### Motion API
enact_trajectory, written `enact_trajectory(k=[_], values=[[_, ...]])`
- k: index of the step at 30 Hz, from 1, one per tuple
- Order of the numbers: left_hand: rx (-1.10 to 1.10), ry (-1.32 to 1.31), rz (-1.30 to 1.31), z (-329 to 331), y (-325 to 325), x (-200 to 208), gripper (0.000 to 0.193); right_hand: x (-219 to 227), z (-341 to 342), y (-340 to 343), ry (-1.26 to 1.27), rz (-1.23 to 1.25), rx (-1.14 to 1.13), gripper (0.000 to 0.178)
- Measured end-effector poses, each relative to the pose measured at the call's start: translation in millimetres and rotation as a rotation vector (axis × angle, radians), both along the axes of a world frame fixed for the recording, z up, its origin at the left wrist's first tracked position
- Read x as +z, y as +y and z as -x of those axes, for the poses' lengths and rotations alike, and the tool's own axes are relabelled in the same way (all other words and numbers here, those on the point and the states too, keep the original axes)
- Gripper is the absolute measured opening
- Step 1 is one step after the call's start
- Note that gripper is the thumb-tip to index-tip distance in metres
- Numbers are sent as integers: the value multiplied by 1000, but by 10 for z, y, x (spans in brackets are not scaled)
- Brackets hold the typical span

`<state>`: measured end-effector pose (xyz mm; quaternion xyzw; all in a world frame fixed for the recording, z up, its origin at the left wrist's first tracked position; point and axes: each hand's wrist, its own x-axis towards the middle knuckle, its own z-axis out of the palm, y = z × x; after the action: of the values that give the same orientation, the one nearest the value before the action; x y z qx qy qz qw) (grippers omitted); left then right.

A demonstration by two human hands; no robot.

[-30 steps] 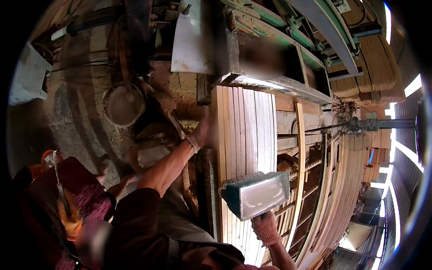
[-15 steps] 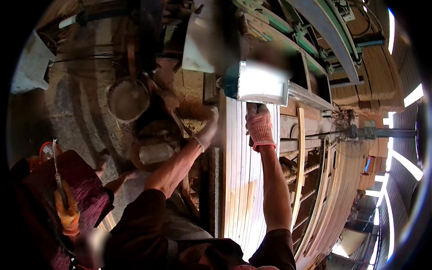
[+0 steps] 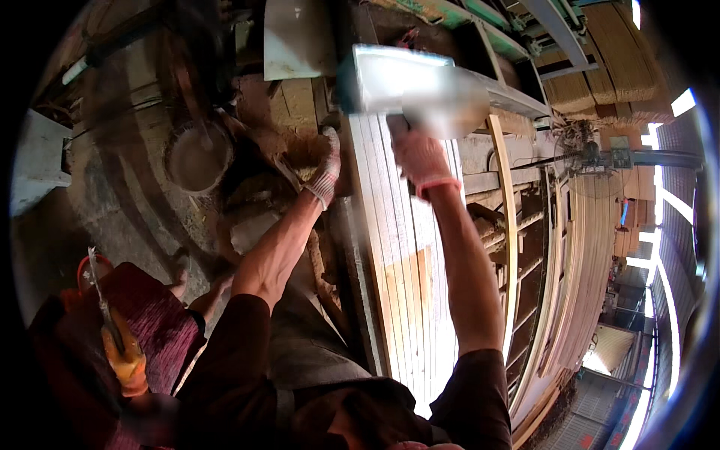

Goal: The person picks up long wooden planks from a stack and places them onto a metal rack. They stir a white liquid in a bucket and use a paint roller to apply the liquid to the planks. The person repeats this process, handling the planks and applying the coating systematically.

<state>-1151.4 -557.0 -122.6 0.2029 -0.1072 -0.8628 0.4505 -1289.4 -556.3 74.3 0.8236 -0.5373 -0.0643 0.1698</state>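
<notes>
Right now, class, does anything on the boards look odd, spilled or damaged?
Yes: a tan patch partway along the boards. It looks odd because the surface around it is paler, though glare may exaggerate that.

Grey, stained floor [image 3: 139, 232] at left; corrugated panelling [image 3: 682, 262] far right, broken by bright white light strips [image 3: 683, 103].

Teal, white box [image 3: 384, 79]; white and tan boards [image 3: 405, 285]
</notes>
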Motion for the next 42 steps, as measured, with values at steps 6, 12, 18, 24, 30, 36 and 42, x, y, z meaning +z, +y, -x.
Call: enact_trajectory(k=[6, 12, 18, 24, 30, 36, 42], values=[[11, -79, 119, -62, -154, -22, 98, 500, 93, 2419, -731, -402, -602, 50], [36, -127, -64, -77, -306, -589, 103, 973, 216, 3758, -715, -520, -948, 37], [7, -21, 41, 6, -123, -485, 104, 665, 171, 2293, -918, -539, -780, 47], [-99, 0, -175, 167, -84, -706, 108, 243, -96, 160, -1027, -300, -545, 53], [-15, -76, -246, 18, -69, -338, 106, 331, -25, -89, -1060, -285, -490, 50], [-5, -202, -117, -3, -87, -469, 112, 662, 598, 1095, -1016, -468, -858, 42], [-29, -52, -144, 23, -45, -106, 113, 514, 1132, 1478, -1152, -304, -935, 31]])
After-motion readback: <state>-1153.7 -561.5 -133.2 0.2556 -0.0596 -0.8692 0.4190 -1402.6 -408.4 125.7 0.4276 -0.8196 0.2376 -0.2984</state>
